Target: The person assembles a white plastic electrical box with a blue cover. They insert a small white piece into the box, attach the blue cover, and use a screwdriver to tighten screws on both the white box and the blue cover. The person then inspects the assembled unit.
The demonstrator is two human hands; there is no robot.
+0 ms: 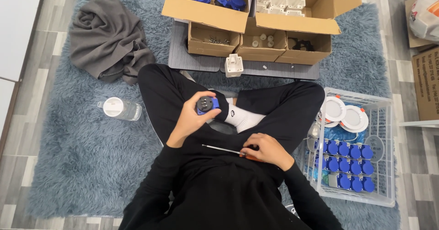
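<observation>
**Socket in our left hand, screwdriver in our right**

We sit cross-legged on a blue shaggy rug [82, 157], and the room around us is tight. In front of our knees stands a row of open cardboard boxes [215, 39] on a grey mat [183, 58], so there is only a narrow strip between our legs and them; a white plastic part [233, 65] stands in this strip. On our right a white wire basket [384, 120] is just beside our knee, with rows of blue sockets [350, 168] and round white lamps [344, 115] inside. On our left the rug is more free: only a clear bottle [120, 109] lies near our leg, and a grey cloth [107, 40] is further away.

Our left hand [192, 118] holds a blue socket [207, 105] above our left leg. The fingers are curled around it from below and from the side, and the thumb presses on its edge; the dark face looks up at us.

Our right hand [267, 150] rests on our lap, closed on a screwdriver [224, 150]. The thin shaft points to our left, well apart from the socket.

The orange handle is almost fully hidden under the fingers. The far boxes are cut off by the upper edge, and the small parts inside the near boxes are too small to tell.
</observation>
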